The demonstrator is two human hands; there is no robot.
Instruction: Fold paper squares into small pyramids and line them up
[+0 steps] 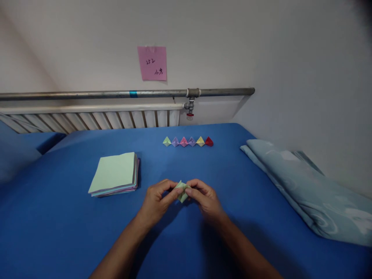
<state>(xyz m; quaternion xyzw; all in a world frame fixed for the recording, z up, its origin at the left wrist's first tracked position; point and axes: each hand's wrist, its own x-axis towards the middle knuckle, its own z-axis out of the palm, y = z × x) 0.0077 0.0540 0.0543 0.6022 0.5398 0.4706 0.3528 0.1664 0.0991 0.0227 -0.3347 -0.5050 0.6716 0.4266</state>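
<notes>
Between my two hands is a small piece of folded light green paper (183,197), diamond-shaped, with a point at its top. My left hand (159,195) pinches its left side between thumb and fingers. On the opposite side my right hand (205,197) pinches it the same way, thumb in front. The fingertips behind the paper are partly hidden. Farther back on the blue sheet lies a row of several small folded paper pieces (183,142) in green, purple, pink, yellow and red. Left of my hands sits a stack of square coloured paper (114,173), pale green on top.
A folded teal blanket (308,193) lies on the blue sheet (72,232) at the right. Behind the far edge run a metal pipe (95,95), a white radiator (116,119) and a valve (190,106). A pink note (152,63) is stuck to the wall.
</notes>
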